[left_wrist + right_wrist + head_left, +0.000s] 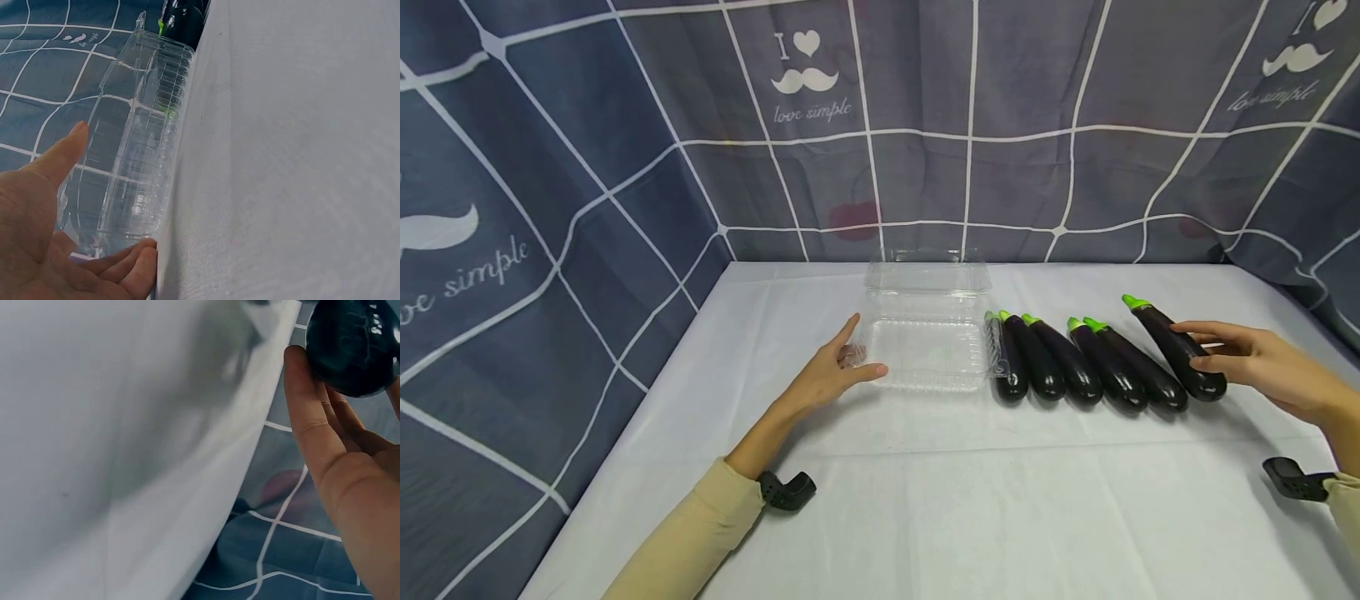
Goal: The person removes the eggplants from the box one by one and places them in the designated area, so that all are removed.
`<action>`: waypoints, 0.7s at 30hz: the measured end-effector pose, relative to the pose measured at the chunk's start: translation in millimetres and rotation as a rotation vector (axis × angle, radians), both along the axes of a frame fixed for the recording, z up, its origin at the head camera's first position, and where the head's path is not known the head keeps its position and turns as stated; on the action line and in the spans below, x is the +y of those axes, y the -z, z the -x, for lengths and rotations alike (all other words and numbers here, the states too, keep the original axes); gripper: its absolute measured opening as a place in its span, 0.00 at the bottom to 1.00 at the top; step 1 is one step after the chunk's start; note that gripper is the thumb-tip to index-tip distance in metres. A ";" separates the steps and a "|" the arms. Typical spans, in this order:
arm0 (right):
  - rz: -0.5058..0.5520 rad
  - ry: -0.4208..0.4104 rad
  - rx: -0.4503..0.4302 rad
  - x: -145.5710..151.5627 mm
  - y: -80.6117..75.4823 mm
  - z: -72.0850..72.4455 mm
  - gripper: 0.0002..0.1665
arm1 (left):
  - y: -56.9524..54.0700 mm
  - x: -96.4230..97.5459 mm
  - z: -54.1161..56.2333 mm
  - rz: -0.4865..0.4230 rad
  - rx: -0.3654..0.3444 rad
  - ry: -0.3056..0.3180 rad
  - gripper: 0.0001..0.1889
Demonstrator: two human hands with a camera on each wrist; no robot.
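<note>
Near the middle of the table stands a clear plastic clamshell box [928,350] with its lid [928,271] raised at the back. My left hand [831,375] is at the box's left end, thumb and index finger spread; the other fingertips [147,265] touch the box's lower end in the left wrist view. At the right, my right hand [1262,362] grips a dark, glossy eggplant [1180,350] by its thick lower half, its green stem pointing away. In the right wrist view, the fingers lie around this eggplant's rounded end [353,350].
Several more eggplants [1075,367] lie side by side between the box and the held one, the leftmost against the box's right wall. White cloth [925,500] covers the table. Dark checked curtains [917,183] hang along the back and left side.
</note>
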State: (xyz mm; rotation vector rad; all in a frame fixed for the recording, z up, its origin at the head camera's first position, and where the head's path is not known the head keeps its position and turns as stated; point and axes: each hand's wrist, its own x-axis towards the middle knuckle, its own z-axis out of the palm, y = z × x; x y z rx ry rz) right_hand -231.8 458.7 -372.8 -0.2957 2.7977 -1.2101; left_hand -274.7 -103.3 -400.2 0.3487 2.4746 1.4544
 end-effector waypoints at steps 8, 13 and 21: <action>0.014 -0.016 -0.027 4.4 9.1 1.7 0.29 | -2.2 1.8 -0.8 -0.015 -0.020 -0.002 0.53; -0.010 -0.012 -0.060 5.2 10.1 3.6 0.29 | -0.5 1.1 0.2 -0.001 -0.020 -0.005 0.53; -0.048 -0.010 -0.109 6.2 12.8 6.5 0.32 | -4.7 1.2 -2.2 0.002 -0.001 0.004 0.53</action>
